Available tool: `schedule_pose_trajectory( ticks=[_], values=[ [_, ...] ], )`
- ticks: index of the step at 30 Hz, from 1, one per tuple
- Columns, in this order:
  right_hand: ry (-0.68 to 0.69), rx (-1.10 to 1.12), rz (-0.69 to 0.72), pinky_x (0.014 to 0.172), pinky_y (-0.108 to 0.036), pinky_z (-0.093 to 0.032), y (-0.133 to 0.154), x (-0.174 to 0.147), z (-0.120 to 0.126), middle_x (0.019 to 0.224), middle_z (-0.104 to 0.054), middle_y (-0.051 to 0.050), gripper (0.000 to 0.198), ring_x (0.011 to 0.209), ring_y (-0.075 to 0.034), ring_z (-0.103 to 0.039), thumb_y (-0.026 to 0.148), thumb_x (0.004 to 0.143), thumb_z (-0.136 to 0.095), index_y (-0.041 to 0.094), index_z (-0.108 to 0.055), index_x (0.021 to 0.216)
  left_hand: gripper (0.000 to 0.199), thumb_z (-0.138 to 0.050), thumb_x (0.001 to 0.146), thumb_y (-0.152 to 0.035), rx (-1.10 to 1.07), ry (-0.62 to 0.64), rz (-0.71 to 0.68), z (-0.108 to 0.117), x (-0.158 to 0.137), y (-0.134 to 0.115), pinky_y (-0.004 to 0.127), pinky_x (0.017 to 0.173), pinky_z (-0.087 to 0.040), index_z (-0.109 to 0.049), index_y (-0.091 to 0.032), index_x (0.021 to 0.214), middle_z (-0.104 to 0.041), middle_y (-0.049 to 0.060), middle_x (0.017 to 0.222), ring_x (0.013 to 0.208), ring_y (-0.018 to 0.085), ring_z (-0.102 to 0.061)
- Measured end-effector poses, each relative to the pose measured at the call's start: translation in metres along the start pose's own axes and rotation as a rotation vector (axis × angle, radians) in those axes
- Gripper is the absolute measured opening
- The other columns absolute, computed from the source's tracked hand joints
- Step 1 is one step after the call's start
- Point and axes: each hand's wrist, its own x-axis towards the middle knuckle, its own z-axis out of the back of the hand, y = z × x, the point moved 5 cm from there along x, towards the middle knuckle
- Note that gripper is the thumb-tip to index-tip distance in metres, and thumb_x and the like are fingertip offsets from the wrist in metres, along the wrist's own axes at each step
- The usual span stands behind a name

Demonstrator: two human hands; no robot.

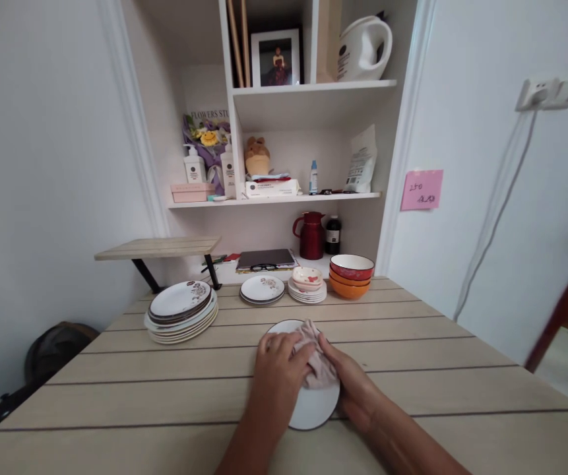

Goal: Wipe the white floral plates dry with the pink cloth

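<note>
A white plate (313, 408) with a dark rim is held over the table, nearest to me. A crumpled pinkish-beige cloth (320, 366) lies across its upper middle. My left hand (278, 366) comes over the plate's left side, its fingers curled and its thumb pressing the cloth against the surface. My right hand (355, 382) grips the plate's right edge, with the thumb up beside the cloth. The other right fingers are mostly hidden under the plate.
Behind stand a tall plate stack (182, 313), a flowered plate pile (262, 289), small dishes (307, 289) and stacked bowls (350, 280). A raised wooden shelf (159, 247) is at left. A red jug (312, 235) and a laptop (266, 258) sit further back.
</note>
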Motion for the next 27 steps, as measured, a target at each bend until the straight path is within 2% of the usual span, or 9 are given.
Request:
schedule_pose_trajectory(
  ticks=[4,7,10,14,17,20,23,27],
  values=[
    [-0.038,-0.007,-0.033,0.084,-0.037,-0.052,-0.001,0.000,0.002,0.093,-0.076,-0.013,0.052,0.084,-0.025,-0.071,0.050,0.081,-0.063,0.010,-0.063,0.115,0.028,-0.059,0.086,-0.020,0.137,-0.039,0.287,0.009,0.000,0.026,0.045,0.098,-0.034,-0.063,-0.030,0.112,-0.064,0.002,0.114,0.105,0.021,-0.055],
    [-0.112,0.047,-0.051,0.088,-0.039,-0.052,0.001,0.005,0.012,0.092,-0.076,-0.013,0.053,0.086,-0.026,-0.071,0.049,0.081,-0.062,0.011,-0.062,0.118,0.025,-0.062,0.084,-0.022,0.198,0.019,0.351,0.008,-0.002,0.036,0.044,0.093,-0.037,-0.065,-0.029,0.108,-0.065,0.002,0.108,0.100,0.022,-0.056],
    [-0.161,0.118,-0.031,0.090,-0.040,-0.051,0.006,0.010,0.023,0.095,-0.076,-0.012,0.052,0.089,-0.026,-0.071,0.048,0.082,-0.061,0.014,-0.059,0.122,0.018,-0.060,0.086,-0.024,0.212,0.055,0.291,0.001,-0.004,0.031,0.043,0.089,-0.039,-0.068,-0.028,0.102,-0.065,0.002,0.100,0.096,0.022,-0.056],
    [-0.181,0.157,0.006,0.091,-0.040,-0.050,0.013,0.011,0.030,0.099,-0.075,-0.011,0.051,0.090,-0.025,-0.071,0.048,0.083,-0.060,0.016,-0.058,0.122,0.015,-0.058,0.087,-0.020,0.182,-0.007,0.106,-0.011,-0.005,0.008,0.039,0.084,-0.043,-0.068,-0.025,0.096,-0.065,0.002,0.095,0.093,0.021,-0.056],
    [-0.074,0.177,-0.016,0.093,-0.039,-0.050,0.012,0.009,0.022,0.102,-0.074,-0.013,0.050,0.091,-0.025,-0.071,0.046,0.086,-0.057,0.011,-0.058,0.121,0.016,-0.059,0.086,-0.020,0.123,-0.088,-0.077,-0.016,-0.006,-0.010,0.036,0.084,-0.043,-0.067,-0.025,0.100,-0.064,0.002,0.098,0.093,0.020,-0.055],
    [0.059,0.158,-0.078,0.094,-0.039,-0.048,0.004,0.007,0.008,0.104,-0.073,-0.016,0.051,0.093,-0.025,-0.070,0.045,0.086,-0.057,0.008,-0.058,0.121,0.022,-0.058,0.087,-0.020,0.101,-0.180,-0.144,-0.010,-0.006,-0.016,0.038,0.090,-0.042,-0.064,-0.026,0.107,-0.064,0.002,0.103,0.097,0.020,-0.055],
    [0.056,0.071,-0.090,0.093,-0.040,-0.048,-0.004,0.005,0.002,0.102,-0.074,-0.016,0.055,0.091,-0.026,-0.071,0.047,0.082,-0.062,0.008,-0.059,0.121,0.027,-0.058,0.087,-0.018,0.129,-0.232,-0.039,0.000,-0.004,-0.003,0.041,0.093,-0.041,-0.063,-0.026,0.111,-0.063,0.004,0.108,0.101,0.020,-0.055],
    [-0.010,0.000,-0.096,0.092,-0.042,-0.049,-0.007,0.004,0.003,0.101,-0.074,-0.017,0.059,0.090,-0.028,-0.071,0.051,0.080,-0.063,0.010,-0.060,0.122,0.029,-0.059,0.086,-0.017,0.221,-0.219,0.252,0.012,-0.004,0.028,0.043,0.089,-0.043,-0.063,-0.026,0.113,-0.063,0.006,0.109,0.101,0.023,-0.055]
  ],
)
